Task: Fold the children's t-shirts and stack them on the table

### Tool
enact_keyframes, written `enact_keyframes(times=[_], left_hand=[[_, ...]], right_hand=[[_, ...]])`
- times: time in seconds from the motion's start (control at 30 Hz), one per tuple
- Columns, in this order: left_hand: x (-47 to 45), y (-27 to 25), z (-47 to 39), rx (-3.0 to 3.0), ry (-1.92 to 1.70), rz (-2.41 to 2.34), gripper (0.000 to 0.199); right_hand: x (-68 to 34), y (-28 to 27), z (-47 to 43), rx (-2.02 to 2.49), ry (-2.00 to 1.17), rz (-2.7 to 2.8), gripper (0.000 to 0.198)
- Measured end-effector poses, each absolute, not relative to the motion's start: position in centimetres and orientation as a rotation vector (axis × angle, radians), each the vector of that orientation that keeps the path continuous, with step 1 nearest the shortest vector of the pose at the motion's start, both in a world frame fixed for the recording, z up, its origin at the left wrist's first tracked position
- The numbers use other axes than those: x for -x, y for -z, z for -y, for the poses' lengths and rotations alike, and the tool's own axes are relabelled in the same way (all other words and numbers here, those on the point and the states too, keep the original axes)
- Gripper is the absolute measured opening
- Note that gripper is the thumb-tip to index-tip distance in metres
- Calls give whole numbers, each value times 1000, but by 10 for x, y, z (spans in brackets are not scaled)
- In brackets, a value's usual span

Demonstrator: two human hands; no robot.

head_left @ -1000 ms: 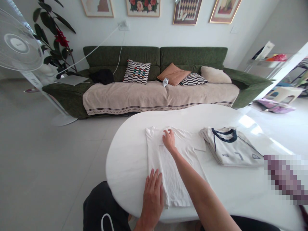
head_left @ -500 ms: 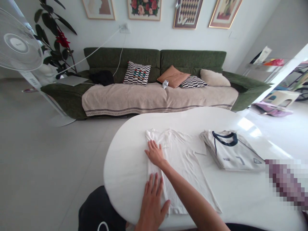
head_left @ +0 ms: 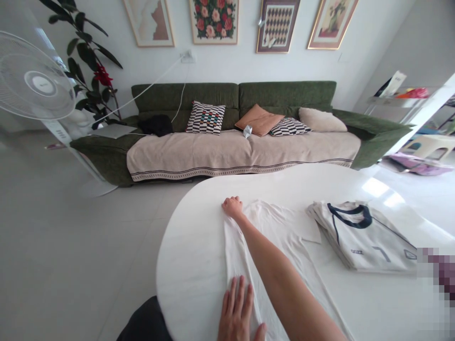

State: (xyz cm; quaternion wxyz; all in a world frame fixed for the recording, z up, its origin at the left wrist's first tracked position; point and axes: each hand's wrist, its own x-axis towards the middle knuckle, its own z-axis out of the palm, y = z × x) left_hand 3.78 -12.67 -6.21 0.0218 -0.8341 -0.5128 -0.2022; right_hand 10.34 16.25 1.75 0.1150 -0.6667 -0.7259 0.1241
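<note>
A white T-shirt (head_left: 284,227) lies flat on the white table, with its left side folded in over the body. At the far left corner of the shirt, my right hand (head_left: 233,207) has its fingers curled in and gripping the fabric. My right forearm stretches across the shirt and covers part of it. Nearer to me, my left hand (head_left: 237,310) rests palm down on the folded edge, fingers stretched out. Beside the T-shirt, on the right, sits a folded light grey jersey (head_left: 377,241) with a dark navy collar, on top of other folded cloth.
The white table (head_left: 192,251) has a rounded left end. Behind it stands a green sofa (head_left: 185,94) with a beige cover and several cushions. A white fan (head_left: 39,83) and a plant (head_left: 87,52) are at the left. A pixelated maroon patch (head_left: 446,274) is at the right edge.
My right hand has moved from lying flat on the shirt to its far left corner, and its fingers have curled closed. My left hand stays flat on the near part. The camera view has shifted slightly.
</note>
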Motion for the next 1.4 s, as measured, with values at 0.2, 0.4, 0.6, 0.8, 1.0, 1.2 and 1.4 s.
enact_keyframes(times=[0.2, 0.4, 0.6, 0.8, 1.0, 1.2, 1.4], left_hand=[[-42, 78, 126, 2532, 690, 1619, 75], [-44, 80, 125, 2449, 730, 1598, 72], [-43, 83, 124, 2441, 696, 1561, 71], [-39, 82, 124, 2463, 639, 1558, 75], [-34, 66, 124, 2547, 592, 1490, 78], [-35, 37, 130, 2722, 530, 1651, 70], [-35, 20, 134, 2830, 511, 1793, 70]], right_hand=[[-104, -16, -174, 1852, -375, 2265, 19], [-102, -9, -174, 1876, -332, 2290, 25], [-107, -8, -172, 1897, -249, 2259, 27], [-101, -12, -163, 1908, -191, 2185, 26], [-144, -27, -143, 2143, -171, 1834, 32], [-188, -19, -112, 2379, -366, 1609, 38], [-184, -18, -108, 2392, -492, 1572, 36]])
